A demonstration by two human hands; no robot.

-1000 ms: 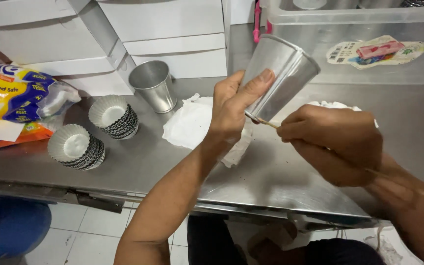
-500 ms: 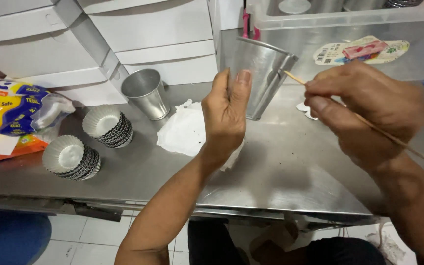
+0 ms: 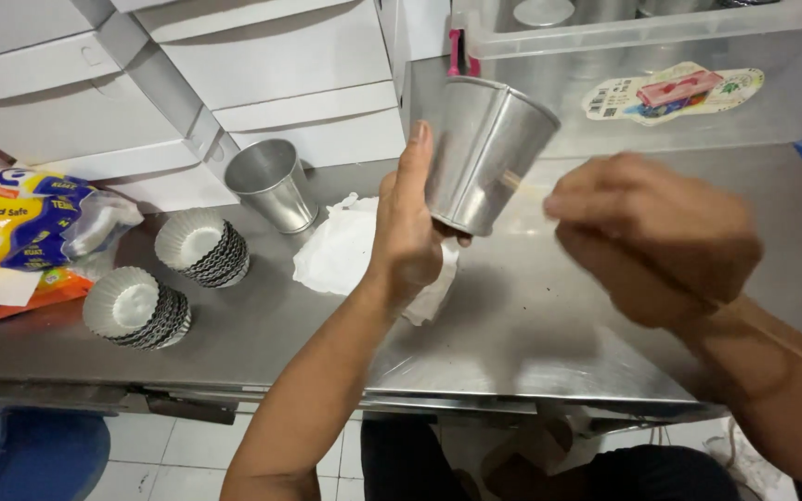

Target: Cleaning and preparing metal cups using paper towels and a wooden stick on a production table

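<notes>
Left hand (image 3: 407, 241) has a closed grip on the tilted metal cup (image 3: 482, 153) above the counter edge (image 3: 234, 394); blurred right hand's (image 3: 652, 237) grip is unclear.

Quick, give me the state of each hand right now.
Left hand: closed around a tilted metal cup, held above the steel table.
Right hand: blurred, fingers curled; what it holds cannot be told.

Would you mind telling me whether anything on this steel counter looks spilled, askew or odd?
Mostly tidy: only fine dark specks dot the steel counter below the tilted metal cup in the left hand, beside a crumpled white tissue.
</notes>
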